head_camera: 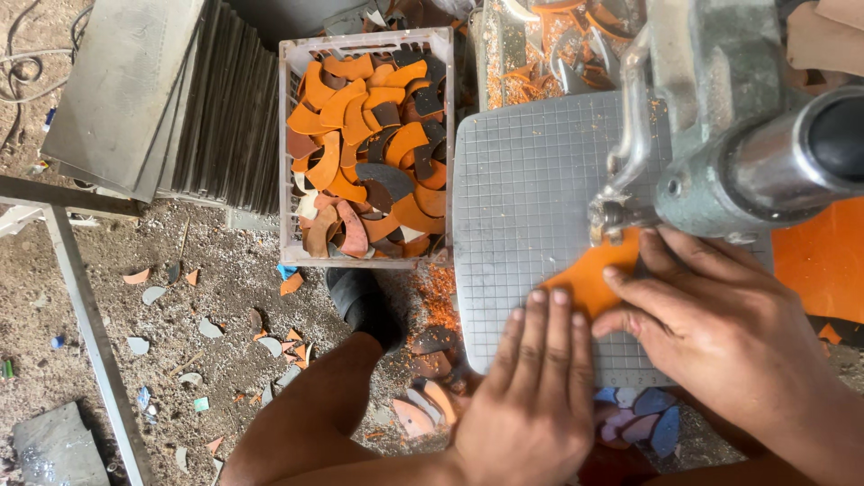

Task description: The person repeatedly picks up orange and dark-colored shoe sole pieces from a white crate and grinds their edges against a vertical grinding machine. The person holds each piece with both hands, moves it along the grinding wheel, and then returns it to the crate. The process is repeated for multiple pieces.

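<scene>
We see both hands pressing flat on an orange sheet point(589, 274) that lies on the grey gridded plate point(522, 207) in the middle of the frame. The left hand point(531, 396) comes up from the bottom centre, fingers straight and together, their tips on the sheet's lower left edge; it grips nothing, only presses down. The right hand point(711, 319), at the lower right, lies spread with its fingers on the sheet's right side, likewise open and closed around nothing. The sheet's upper edge reaches under the tip of the grey-green machine point(720, 117) in the upper right.

Left of the plate, at the top centre, we see a pale plastic crate point(292, 180), heaped nearly full with curved offcuts point(364, 153), mostly orange, some dark brown and grey. More scraps point(270, 342) are scattered on the dirt floor in the lower left, and a black shoe point(364, 301) sits just below the crate.
</scene>
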